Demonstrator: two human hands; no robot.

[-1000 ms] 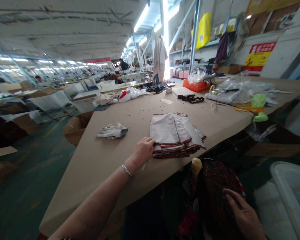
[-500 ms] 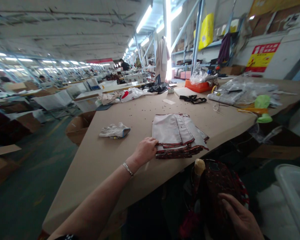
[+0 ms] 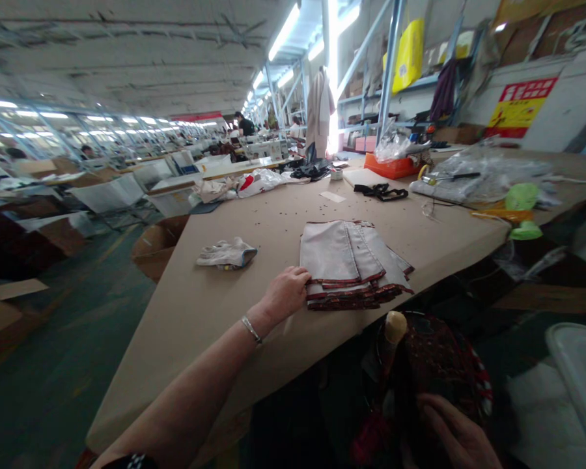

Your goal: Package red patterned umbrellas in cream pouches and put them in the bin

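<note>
A stack of grey cloth pieces with dark red patterned edging (image 3: 329, 251) lies near the table's front edge. My left hand (image 3: 288, 290) is at the stack's near left side, its fingers closed on the edge. Below the table edge, my right hand (image 3: 452, 423) pinches a dark cloth (image 3: 407, 397), which is dim and partly hidden. Close to it, a round container with dark red patterned cloth (image 3: 444, 345) stands in shadow. A pale rounded knob (image 3: 396, 326) sticks up at its left side. To the left of the stack lies a white work glove (image 3: 228, 253).
The brown-covered table (image 3: 215, 326) carries black straps (image 3: 381, 191), an orange tray (image 3: 390, 165) and clear plastic bags (image 3: 498, 172) toward the back and right. A cardboard box (image 3: 159, 247) stands left of the table, a pale plastic tub (image 3: 583, 371) at lower right. A person (image 3: 245, 124) is far off.
My right hand has moved slightly down and left with the dark cloth, uncovering more of the round container. My left hand has stayed at the stack. The view has shifted slightly.
</note>
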